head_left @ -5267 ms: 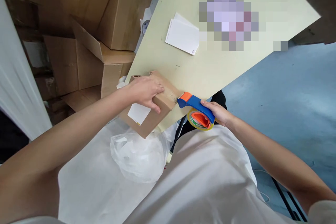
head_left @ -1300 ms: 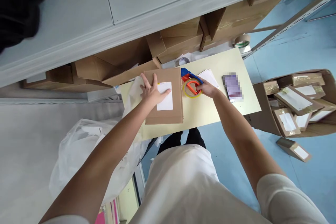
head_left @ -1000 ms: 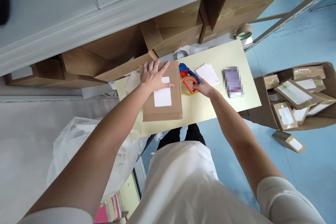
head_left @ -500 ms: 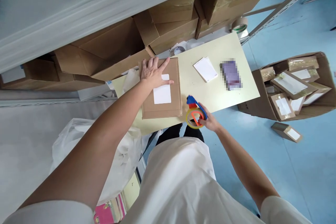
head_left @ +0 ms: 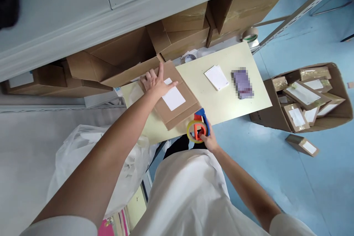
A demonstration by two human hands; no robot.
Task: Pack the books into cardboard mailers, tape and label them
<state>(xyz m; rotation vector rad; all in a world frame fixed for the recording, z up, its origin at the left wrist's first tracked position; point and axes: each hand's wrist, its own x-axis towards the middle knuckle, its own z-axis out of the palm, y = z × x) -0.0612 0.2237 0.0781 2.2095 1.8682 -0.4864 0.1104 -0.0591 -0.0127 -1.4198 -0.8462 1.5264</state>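
Observation:
A flat brown cardboard box (head_left: pixel 186 97) lies turned at an angle on the cream table (head_left: pixel 235 112), with a white label (head_left: pixel 173 96) on its top. My left hand (head_left: pixel 155 82) rests on the box with its fingers spread, the thumb over the label's upper edge. In my right hand (head_left: pixel 209 138) is a tape dispenser (head_left: pixel 204 120) with a blue and red body and a yellow-edged roll. Its blue head is at the box's lower right corner; whether it touches the cardboard I cannot tell.
A stack of white labels (head_left: pixel 217 77) and a blurred purple item (head_left: pixel 242 83) lie on the table. Open cartons (head_left: pixel 121 49) stand behind it. At right, a large carton (head_left: pixel 272 107) holds several parcels; one small parcel (head_left: pixel 301 145) sits on the floor. A white plastic bag (head_left: pixel 72 162) hangs at left.
The box has turned counterclockwise under my left hand. My right hand has brought the tape dispenser left and slightly down, close to the box's corner.

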